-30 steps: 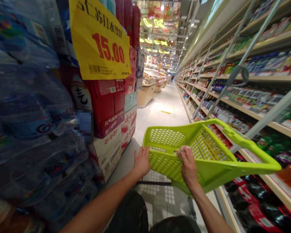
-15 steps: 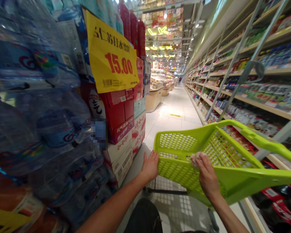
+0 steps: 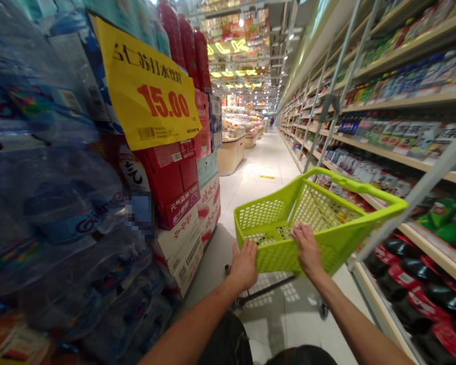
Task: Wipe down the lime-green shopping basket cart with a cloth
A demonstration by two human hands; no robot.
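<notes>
A lime-green plastic shopping basket (image 3: 338,223) on a wheeled frame stands in the aisle ahead of me. My left hand (image 3: 244,263) lies against its near left corner, fingers together over the rim. My right hand (image 3: 307,249) grips the near rim further right, with a pale crumpled thing under the fingers that I cannot make out. The basket looks empty inside and now sits nearly level.
Stacked shrink-wrapped water bottles (image 3: 53,203) and red and white drink cartons (image 3: 182,192) with a yellow 15.00 price sign (image 3: 148,91) crowd the left. Drink shelves (image 3: 403,132) line the right. The white tiled aisle (image 3: 266,172) runs ahead.
The basket has tipped back from a steep tilt to nearly level and sits lower and further away. Both hands stayed on its near rim. The view swung slightly left.
</notes>
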